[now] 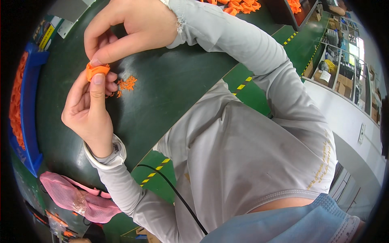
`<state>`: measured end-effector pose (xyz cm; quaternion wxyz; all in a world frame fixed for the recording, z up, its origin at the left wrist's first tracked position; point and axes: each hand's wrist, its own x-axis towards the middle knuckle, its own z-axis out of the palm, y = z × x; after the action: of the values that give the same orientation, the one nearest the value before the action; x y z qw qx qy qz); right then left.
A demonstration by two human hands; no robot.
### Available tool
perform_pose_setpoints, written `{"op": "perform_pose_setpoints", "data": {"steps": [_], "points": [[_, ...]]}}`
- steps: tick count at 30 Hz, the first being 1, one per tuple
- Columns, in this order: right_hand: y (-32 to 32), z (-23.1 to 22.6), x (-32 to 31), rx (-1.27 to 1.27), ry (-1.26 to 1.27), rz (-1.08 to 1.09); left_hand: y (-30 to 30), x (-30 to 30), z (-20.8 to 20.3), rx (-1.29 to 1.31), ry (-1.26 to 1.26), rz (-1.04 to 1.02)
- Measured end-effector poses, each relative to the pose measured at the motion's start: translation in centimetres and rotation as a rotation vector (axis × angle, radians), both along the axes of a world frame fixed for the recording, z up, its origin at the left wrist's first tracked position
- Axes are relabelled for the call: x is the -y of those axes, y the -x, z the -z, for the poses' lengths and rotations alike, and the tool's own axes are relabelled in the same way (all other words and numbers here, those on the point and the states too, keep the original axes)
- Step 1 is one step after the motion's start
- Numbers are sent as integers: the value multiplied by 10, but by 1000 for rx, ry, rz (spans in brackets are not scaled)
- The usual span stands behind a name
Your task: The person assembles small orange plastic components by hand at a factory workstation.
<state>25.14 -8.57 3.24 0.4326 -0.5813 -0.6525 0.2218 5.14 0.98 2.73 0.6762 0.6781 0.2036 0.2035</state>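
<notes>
A small orange part (98, 71), rubbery or plastic with a curved, band-like shape, is pinched above the dark green table (170, 89). My left hand (91, 109) grips it from below, the thumb pressed on its face and the fingers behind. From above, my right hand (131, 30) is closed, with thumb and fingertips at the part's upper edge. Whether a tool or scrap sits between the right fingertips is too small to see. On the tabletop just beside my left fingertips lies a little pile of orange scraps (127, 83).
A blue bin (30, 121) of orange parts stands at the left. More orange parts (241, 6) lie at the top, near a dark tray (279, 14) holding others. A pink mesh item (81, 196) rests by the table edge. A black cable (174, 188) crosses near my left sleeve.
</notes>
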Motion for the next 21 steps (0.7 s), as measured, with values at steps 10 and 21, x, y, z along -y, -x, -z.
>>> {"op": "perform_pose_setpoints", "data": {"steps": [10, 21], "points": [[9, -5, 0, 4, -5, 34, -1, 9, 3, 63, -291, -62], [11, 4, 0, -116, -82, 54, -1, -2, 1, 87, -32, -154]]}}
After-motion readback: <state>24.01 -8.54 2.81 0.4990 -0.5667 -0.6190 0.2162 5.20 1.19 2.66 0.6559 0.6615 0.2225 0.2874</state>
